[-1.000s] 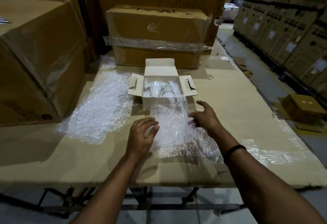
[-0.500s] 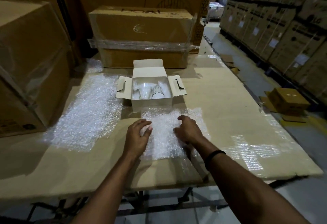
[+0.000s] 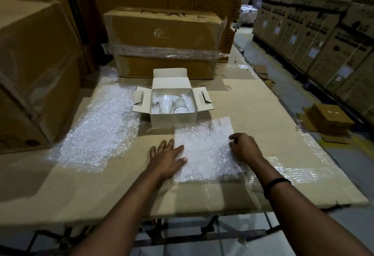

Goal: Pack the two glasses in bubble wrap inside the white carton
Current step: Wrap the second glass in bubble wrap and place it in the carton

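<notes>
The white carton (image 3: 173, 118) stands open on the cardboard-covered table (image 3: 263, 114), flaps spread out. Two clear glasses (image 3: 172, 104) lie inside it, hard to tell apart. In front of the carton a small sheet of bubble wrap (image 3: 204, 148) lies flat. My left hand (image 3: 167, 157) rests palm down on the sheet's left edge, fingers spread. My right hand (image 3: 243, 147) presses on its right edge with fingers curled. Neither hand holds a glass.
A larger bubble wrap sheet (image 3: 97, 128) lies to the left. Big brown boxes stand at the left (image 3: 36, 69) and behind the carton (image 3: 166, 41). The table's near edge runs just below my wrists. Stacked cartons (image 3: 323, 33) line the aisle on the right, with a small box (image 3: 328, 118) on the floor.
The small bubble wrap sheet has been laid down and flattened in front of the carton. Both hands slid outward to its left and right edges.
</notes>
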